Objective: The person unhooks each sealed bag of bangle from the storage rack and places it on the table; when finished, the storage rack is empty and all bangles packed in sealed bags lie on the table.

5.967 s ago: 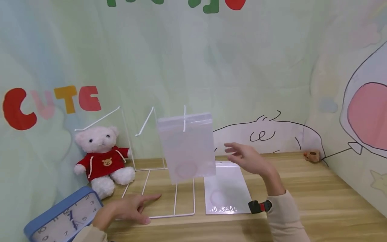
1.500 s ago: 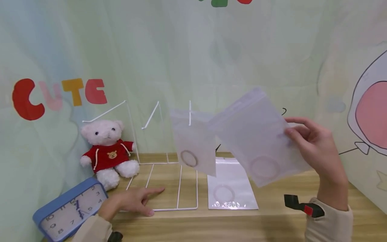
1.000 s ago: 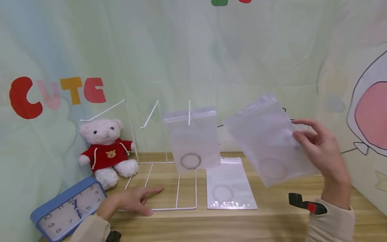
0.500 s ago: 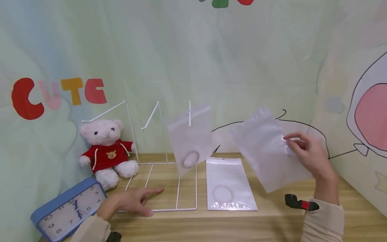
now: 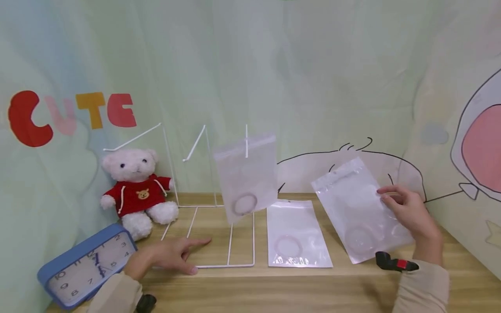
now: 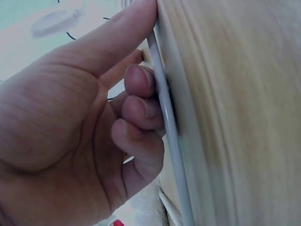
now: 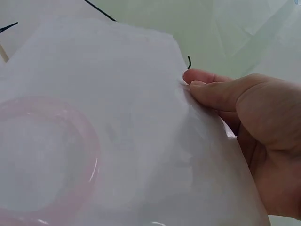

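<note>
Bag tilted, right of the flat bag, right hand pinching its edge thumb-to-finger, left hand at the rack, hold unclear; I'd pinch nearer its top against flopping.

Wht zip bag w/ pink ring, tilted, in R hand; wht rack upright.

Right grip pinching whitish bag by edge, pink ring inside.
</note>
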Action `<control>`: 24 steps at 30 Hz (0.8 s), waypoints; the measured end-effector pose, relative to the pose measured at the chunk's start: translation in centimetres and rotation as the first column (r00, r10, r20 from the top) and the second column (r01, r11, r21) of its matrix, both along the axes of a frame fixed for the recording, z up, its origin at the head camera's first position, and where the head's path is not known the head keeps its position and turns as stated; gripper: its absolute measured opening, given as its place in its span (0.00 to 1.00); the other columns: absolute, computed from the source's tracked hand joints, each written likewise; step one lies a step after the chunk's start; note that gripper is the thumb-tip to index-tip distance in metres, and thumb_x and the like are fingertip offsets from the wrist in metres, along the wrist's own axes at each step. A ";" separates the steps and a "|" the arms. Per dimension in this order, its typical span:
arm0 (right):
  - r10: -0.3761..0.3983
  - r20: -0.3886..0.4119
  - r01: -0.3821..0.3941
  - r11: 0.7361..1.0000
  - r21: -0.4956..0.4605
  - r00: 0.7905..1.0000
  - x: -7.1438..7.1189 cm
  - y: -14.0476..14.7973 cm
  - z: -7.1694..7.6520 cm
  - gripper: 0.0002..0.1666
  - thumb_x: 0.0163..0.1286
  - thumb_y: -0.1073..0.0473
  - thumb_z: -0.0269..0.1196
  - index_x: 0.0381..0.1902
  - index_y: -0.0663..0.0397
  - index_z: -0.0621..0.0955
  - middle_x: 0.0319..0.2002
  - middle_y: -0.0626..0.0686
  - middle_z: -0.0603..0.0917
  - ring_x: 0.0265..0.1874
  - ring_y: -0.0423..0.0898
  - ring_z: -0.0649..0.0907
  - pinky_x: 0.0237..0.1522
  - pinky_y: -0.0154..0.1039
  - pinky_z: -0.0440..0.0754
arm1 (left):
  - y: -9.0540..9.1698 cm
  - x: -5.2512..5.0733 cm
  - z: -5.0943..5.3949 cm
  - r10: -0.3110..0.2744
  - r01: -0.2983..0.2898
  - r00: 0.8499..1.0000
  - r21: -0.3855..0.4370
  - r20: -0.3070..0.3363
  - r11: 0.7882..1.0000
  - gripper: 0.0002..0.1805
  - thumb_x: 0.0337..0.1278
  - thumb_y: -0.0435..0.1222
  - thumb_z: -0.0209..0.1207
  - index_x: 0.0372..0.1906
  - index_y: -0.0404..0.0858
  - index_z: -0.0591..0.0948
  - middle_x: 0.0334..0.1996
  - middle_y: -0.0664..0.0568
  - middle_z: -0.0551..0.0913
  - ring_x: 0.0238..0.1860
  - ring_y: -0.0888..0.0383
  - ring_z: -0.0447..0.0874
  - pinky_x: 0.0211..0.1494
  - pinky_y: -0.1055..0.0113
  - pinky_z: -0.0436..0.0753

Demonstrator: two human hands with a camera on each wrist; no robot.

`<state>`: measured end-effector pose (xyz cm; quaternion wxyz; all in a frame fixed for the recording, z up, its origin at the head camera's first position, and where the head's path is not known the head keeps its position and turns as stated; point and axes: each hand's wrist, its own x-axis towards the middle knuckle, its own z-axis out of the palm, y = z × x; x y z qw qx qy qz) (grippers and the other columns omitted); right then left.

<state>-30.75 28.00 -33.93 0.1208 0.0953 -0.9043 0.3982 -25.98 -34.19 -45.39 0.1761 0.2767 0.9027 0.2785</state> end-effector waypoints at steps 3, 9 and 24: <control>0.006 0.041 -0.006 1.000 0.019 0.999 -0.5 0.1 -0.5 0.22 0.79 0.52 0.55 0.62 0.62 0.76 0.55 0.68 0.79 0.44 0.46 0.77 0.38 0.32 0.75 | -0.9 -1.3 -1.2 -0.013 0.013 1.000 0.024 -0.004 1.000 0.46 0.52 0.58 0.69 0.76 0.58 0.64 0.19 0.64 0.71 0.20 0.67 0.68 0.23 0.69 0.68; 0.054 0.102 -0.055 0.998 0.010 0.993 -1.2 0.2 -2.1 0.24 0.78 0.54 0.56 0.64 0.65 0.74 0.59 0.72 0.76 0.51 0.54 0.77 0.41 0.30 0.72 | -1.1 -1.6 -1.4 -0.005 0.004 0.998 0.028 0.055 1.000 0.46 0.52 0.57 0.70 0.76 0.61 0.63 0.19 0.62 0.72 0.20 0.67 0.69 0.24 0.70 0.68; 0.134 0.317 -0.146 0.989 0.016 0.939 -1.0 1.4 -3.8 0.21 0.77 0.64 0.54 0.63 0.71 0.71 0.63 0.78 0.66 0.54 0.66 0.77 0.43 0.49 0.83 | 0.8 1.3 1.7 0.020 -0.020 0.999 -0.003 0.032 1.000 0.46 0.54 0.57 0.69 0.77 0.51 0.65 0.21 0.64 0.70 0.23 0.68 0.68 0.27 0.71 0.68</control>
